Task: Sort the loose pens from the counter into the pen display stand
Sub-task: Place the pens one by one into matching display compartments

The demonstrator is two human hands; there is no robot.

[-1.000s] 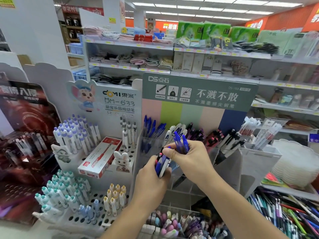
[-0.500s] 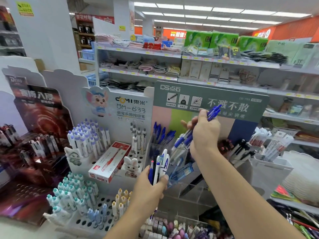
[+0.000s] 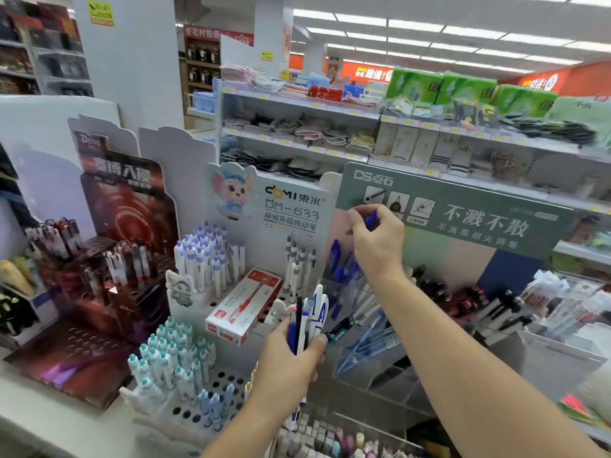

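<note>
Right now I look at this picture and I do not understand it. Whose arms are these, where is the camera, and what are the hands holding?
There is no machine here. The arms belong to a person, and the one camera sits on that person's head, looking forward and down, so you see the hands as the person sees them.

The left hand grips a bunch of mixed pens, standing upright in the fist. The right hand is raised and pinches blue pens above the clear compartments of the green pen display stand, where other blue pens already lean.

To the left stands a white stand with pens in holes, and a red pen box lies on it. Further left is a dark red stand. Shop shelves fill the background.
</note>
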